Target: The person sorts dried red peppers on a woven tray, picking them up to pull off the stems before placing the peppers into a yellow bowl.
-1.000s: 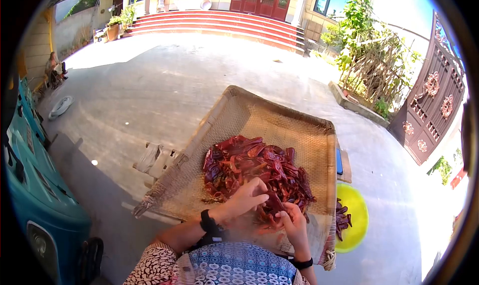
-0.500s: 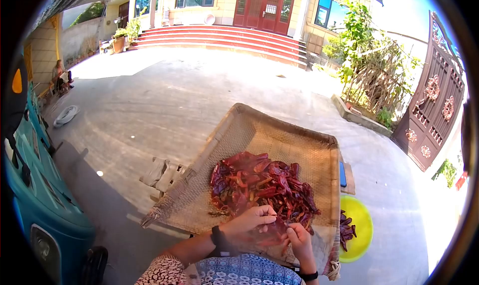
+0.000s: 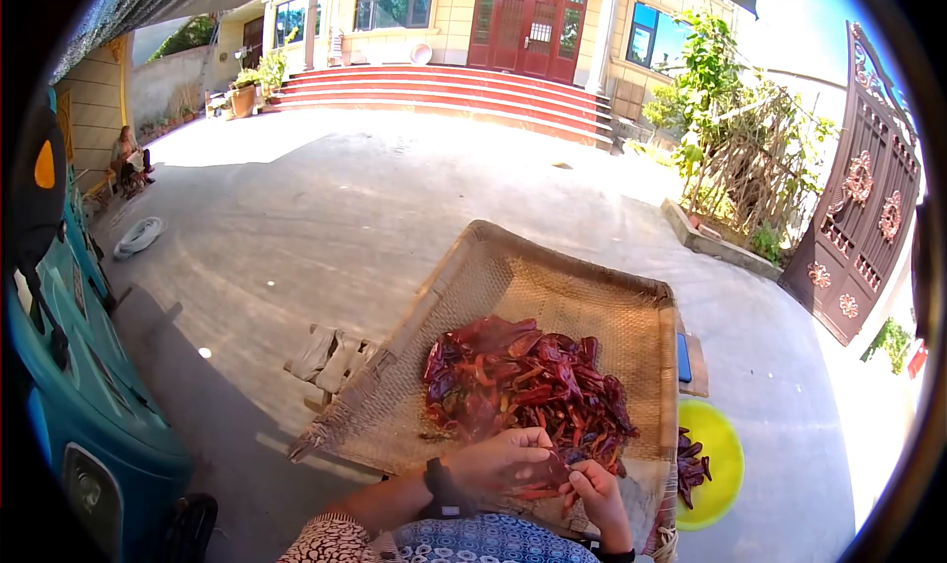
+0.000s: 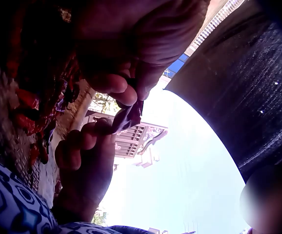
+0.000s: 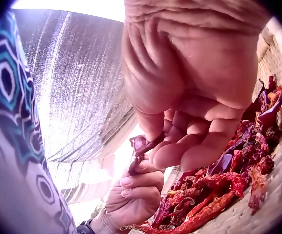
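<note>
A dried red chili pepper is stretched between my two hands over the near side of a woven tray. My left hand pinches one end between thumb and fingers. The other end is pinched by my right hand, whose remaining fingers curl loosely in the right wrist view. Up close, the dark, wrinkled piece of pepper spans the short gap between the fingertips. Just beyond the hands lies a heap of dried red chilies, seen beside my right hand in the right wrist view too.
A yellow-green bowl holding several dark chilies stands right of the tray. A phone lies on a board at the tray's right edge. A teal vehicle is at the left, and a person sits far back there.
The view has tilted up, so tray and hands sit lower in the picture. My left hand has come down nearer the right, and less of the pepper shows between them.
</note>
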